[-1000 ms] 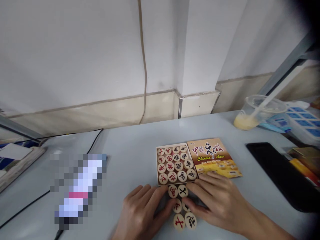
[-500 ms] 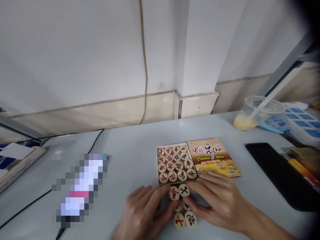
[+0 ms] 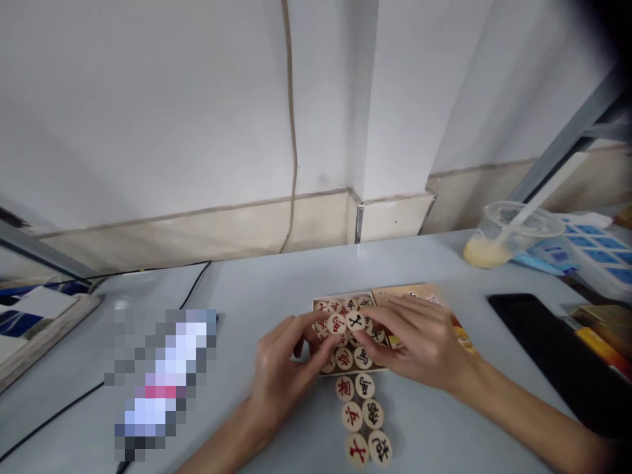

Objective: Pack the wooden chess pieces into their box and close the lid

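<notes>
An open box [image 3: 340, 297] of round wooden Chinese chess pieces lies on the grey table [image 3: 261, 289]. Its printed lid [image 3: 434, 293] lies beside it on the right. My left hand [image 3: 284, 365] and my right hand [image 3: 412, 336] are over the box, fingers pinched together. Between them they press a pair of pieces [image 3: 347, 322], one with a red character, one with a black, and hold it above the filled box. Several more pieces [image 3: 363, 415] lie in two short columns on the table just in front of the box.
A black phone or tablet [image 3: 548, 342] lies at the right. A plastic cup [image 3: 508, 230] with yellow liquid and a straw stands at the back right by a blue-and-white pack [image 3: 592, 240]. A pixelated object [image 3: 160, 378] and black cables [image 3: 192, 286] lie on the left.
Both hands have moved away from me, lifting the front pair of pieces from the table up over the box. The remaining pieces now lie uncovered in front of the box.
</notes>
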`<state>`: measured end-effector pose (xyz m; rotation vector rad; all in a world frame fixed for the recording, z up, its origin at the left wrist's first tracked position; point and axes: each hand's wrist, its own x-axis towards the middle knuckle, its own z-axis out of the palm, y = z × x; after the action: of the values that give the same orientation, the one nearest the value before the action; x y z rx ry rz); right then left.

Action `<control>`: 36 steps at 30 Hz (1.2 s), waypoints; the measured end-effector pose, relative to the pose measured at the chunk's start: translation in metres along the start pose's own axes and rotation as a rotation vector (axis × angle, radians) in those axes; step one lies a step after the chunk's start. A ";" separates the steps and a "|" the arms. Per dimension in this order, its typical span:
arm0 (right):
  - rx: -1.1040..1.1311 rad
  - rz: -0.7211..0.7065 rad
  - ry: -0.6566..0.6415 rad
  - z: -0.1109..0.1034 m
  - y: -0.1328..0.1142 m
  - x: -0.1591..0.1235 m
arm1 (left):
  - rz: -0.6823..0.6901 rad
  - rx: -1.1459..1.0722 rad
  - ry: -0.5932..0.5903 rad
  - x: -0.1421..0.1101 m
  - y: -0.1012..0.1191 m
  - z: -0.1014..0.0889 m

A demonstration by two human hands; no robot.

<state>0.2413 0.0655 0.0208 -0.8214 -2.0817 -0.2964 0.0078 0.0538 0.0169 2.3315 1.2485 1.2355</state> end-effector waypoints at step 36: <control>0.107 0.204 -0.369 -0.002 0.027 -0.012 | -0.030 0.178 -0.257 0.002 -0.028 0.001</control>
<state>0.2651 0.0796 0.0096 -1.0766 -2.3026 0.0849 -0.0074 0.0722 0.0028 2.4876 1.3442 0.8113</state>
